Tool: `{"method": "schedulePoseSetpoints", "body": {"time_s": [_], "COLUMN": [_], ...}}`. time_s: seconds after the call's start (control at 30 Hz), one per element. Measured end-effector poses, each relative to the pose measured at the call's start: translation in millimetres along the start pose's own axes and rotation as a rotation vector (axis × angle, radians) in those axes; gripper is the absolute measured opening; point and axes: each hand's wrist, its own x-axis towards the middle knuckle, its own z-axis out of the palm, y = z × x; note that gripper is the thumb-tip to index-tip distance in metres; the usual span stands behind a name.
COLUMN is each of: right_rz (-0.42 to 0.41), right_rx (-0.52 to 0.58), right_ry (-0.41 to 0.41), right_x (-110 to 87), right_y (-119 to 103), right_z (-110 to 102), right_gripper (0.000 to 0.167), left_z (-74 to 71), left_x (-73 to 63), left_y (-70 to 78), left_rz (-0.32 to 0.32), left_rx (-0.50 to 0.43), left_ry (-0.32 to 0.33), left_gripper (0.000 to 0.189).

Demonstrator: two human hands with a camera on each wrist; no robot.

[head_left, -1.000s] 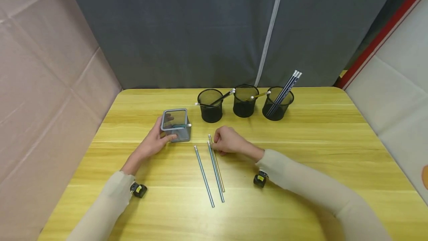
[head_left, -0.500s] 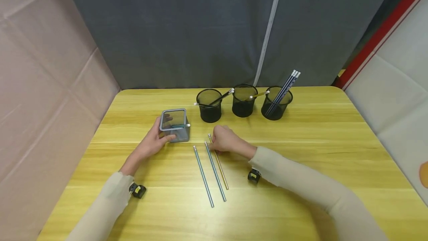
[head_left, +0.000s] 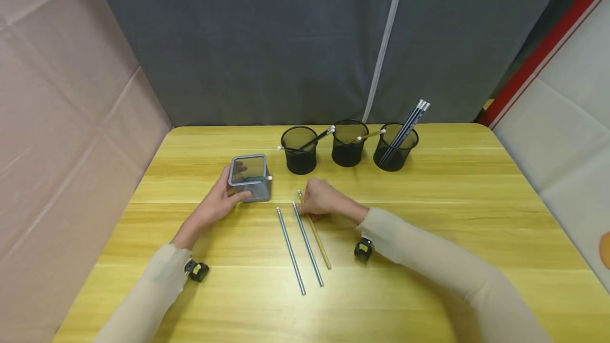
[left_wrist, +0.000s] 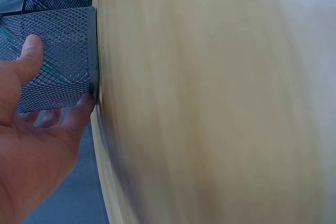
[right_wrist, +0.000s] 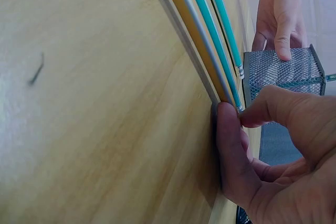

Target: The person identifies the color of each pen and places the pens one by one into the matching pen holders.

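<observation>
My left hand (head_left: 216, 202) grips a grey square mesh pencil holder (head_left: 259, 192), thumb on its near side and fingers at its far left. A teal pencil (head_left: 257, 179) leans inside it. My right hand (head_left: 324, 198) pinches a yellow pencil (head_left: 320, 242) near its eraser end, thumb and index finger on either side. The pencil lies along the table. My right thumb touches or nearly touches the middle teal pencil (head_left: 310, 250) beside it. Farther left lies another teal pencil (head_left: 290, 250). In the right wrist view, the fingertips hide the yellow pencil's (right_wrist: 197, 35) eraser end.
Three round black mesh cups stand along the back: the left cup (head_left: 301, 163) with black pencils, the middle cup (head_left: 347, 155) with yellow ones, the right cup (head_left: 391, 160) with dark striped ones. A grey curtain (head_left: 267, 46) hangs behind the wooden table (head_left: 429, 226).
The yellow pencil's near end has swung right, away from the middle teal pencil, whose eraser end has shifted slightly left. My right hand has turned slightly; the left hand and holder stay put.
</observation>
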Motion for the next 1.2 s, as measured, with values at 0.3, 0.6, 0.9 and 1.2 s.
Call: {"method": "schedulePoseSetpoints", "body": {"time_s": [0.3,0.6,0.9,1.2], "right_rz": [0.010,0.014,0.002,-0.018], "right_rx": [0.070,0.099,0.155,0.270], "right_ry": [0.000,0.000,0.003,0.024], "right_x": [-0.6,-2.4,-9.1,-12.9], "right_y": [1.7,4.6,9.0,17.1], "right_z": [-2.2,-2.7,-7.2,-15.2], "right_gripper": [0.044,0.036,0.016,0.001], "left_z": [0.7,0.3,1.3,0.9], "left_x": [0.1,0.3,0.1,0.4], "left_y": [0.3,-2.9,-1.3,-0.9], "left_rz": [-0.005,0.003,-0.005,-0.002], "left_rx": [0.003,-0.007,-0.013,0.005], "left_ry": [0.006,0.005,0.008,0.009], "left_gripper": [0.083,0.083,0.083,0.084]}}
